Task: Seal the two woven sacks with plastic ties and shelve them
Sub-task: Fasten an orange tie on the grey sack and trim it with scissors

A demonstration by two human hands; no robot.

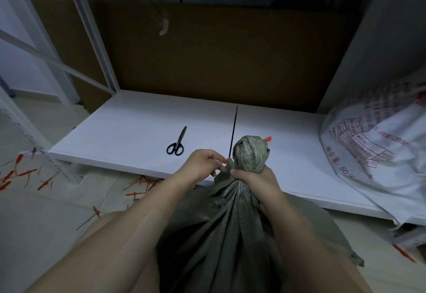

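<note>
- Green woven sack (232,235), lower centre; right hand (255,183) fingers wrapped tight round its bunched neck.
- Left hand (204,162) fingertips pinching plastic tie (233,131), tail pointing up.
- White printed sack (378,152) on shelf (129,126), right edge.
- Scissors (177,142) on shelf, centre-left.

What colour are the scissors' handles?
Black, on the scissors lying on the white shelf; head view.
</note>
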